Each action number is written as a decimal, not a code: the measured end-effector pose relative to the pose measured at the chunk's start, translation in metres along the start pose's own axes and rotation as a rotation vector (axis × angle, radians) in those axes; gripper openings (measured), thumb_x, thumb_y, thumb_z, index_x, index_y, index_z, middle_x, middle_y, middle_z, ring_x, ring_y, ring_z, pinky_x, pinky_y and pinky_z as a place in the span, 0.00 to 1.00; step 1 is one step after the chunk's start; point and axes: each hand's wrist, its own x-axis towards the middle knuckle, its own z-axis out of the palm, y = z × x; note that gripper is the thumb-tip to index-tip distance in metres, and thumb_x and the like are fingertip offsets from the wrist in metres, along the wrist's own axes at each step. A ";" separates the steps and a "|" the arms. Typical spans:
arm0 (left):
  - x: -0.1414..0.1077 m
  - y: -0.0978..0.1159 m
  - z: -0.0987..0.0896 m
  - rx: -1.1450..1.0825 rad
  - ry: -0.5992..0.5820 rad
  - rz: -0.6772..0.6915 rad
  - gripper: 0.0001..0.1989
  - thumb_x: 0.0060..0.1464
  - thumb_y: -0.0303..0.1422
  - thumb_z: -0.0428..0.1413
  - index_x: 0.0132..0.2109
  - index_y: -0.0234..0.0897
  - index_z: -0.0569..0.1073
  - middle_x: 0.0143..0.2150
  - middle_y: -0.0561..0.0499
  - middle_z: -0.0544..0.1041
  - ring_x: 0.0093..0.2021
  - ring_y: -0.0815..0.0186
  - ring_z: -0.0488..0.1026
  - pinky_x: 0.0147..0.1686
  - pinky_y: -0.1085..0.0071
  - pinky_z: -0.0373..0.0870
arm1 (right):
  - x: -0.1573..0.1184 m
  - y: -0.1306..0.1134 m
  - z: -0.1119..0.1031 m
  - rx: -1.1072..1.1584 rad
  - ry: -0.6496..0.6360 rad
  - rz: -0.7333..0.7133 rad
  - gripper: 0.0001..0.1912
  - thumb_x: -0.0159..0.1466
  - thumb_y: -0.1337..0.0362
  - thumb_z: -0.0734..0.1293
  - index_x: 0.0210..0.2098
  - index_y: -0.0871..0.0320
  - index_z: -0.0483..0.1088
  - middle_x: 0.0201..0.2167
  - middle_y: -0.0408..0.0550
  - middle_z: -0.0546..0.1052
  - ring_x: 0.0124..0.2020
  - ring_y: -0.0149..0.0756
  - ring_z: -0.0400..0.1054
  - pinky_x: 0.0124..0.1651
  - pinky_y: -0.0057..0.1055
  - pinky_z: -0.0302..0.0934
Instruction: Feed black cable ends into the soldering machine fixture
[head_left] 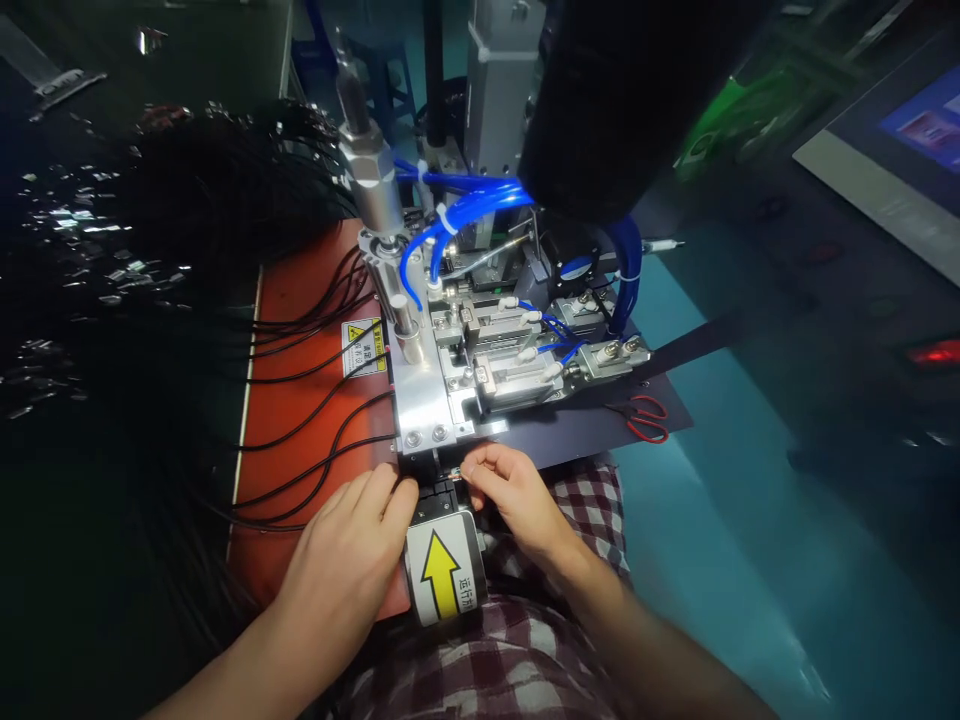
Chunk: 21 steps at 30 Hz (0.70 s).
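A bench-top machine with silver metal blocks (424, 400) stands in front of me. My left hand (352, 540) rests at the left side of its black feed track (439, 497), fingers curled together; whatever they grip is hidden beneath them. From the right, my right hand (514, 490) pinches a small shiny metal piece (454, 474) between thumb and forefinger, at the track just below the metal blocks. That piece is too small to name. Under both hands sits a round housing with a yellow arrow label (440, 575).
Several black cables (300, 440) run across the orange board (289, 400) on the left to a dark cable bundle (217, 180). Blue air tubes (480, 205) arch over the machine. Red-handled scissors (649, 418) lie on the dark plate at right. A screen (926, 125) stands at upper right.
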 end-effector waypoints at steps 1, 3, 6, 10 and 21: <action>0.000 0.001 0.000 -0.018 -0.009 -0.001 0.15 0.48 0.14 0.44 0.39 0.29 0.70 0.33 0.44 0.67 0.31 0.58 0.63 0.29 0.63 0.65 | -0.001 0.000 0.001 -0.023 0.013 -0.013 0.09 0.57 0.61 0.64 0.26 0.60 0.65 0.16 0.37 0.64 0.19 0.27 0.57 0.25 0.26 0.52; 0.000 0.002 0.000 -0.069 -0.016 -0.001 0.17 0.48 0.14 0.44 0.42 0.28 0.70 0.35 0.43 0.68 0.34 0.58 0.65 0.31 0.63 0.67 | -0.001 0.002 0.002 -0.082 0.051 -0.069 0.09 0.58 0.60 0.64 0.26 0.60 0.64 0.18 0.38 0.65 0.20 0.27 0.57 0.25 0.26 0.52; 0.000 0.003 0.004 -0.200 -0.025 0.035 0.20 0.50 0.16 0.45 0.50 0.29 0.67 0.42 0.42 0.69 0.38 0.57 0.65 0.36 0.62 0.68 | -0.001 0.002 0.003 -0.106 0.065 -0.121 0.09 0.57 0.60 0.64 0.27 0.59 0.64 0.19 0.39 0.65 0.20 0.28 0.57 0.25 0.27 0.52; 0.003 0.002 0.012 -0.342 0.001 0.051 0.17 0.57 0.21 0.45 0.53 0.33 0.66 0.44 0.43 0.70 0.38 0.59 0.66 0.36 0.64 0.69 | 0.001 0.003 0.002 -0.050 0.031 -0.081 0.09 0.57 0.60 0.65 0.26 0.59 0.64 0.16 0.38 0.65 0.19 0.29 0.58 0.26 0.27 0.52; 0.003 0.003 0.010 -0.367 -0.018 0.014 0.18 0.58 0.22 0.44 0.54 0.34 0.66 0.45 0.43 0.72 0.40 0.60 0.68 0.39 0.63 0.71 | -0.001 0.004 0.005 0.020 0.021 -0.079 0.13 0.58 0.55 0.64 0.25 0.58 0.63 0.18 0.38 0.65 0.20 0.30 0.59 0.27 0.29 0.54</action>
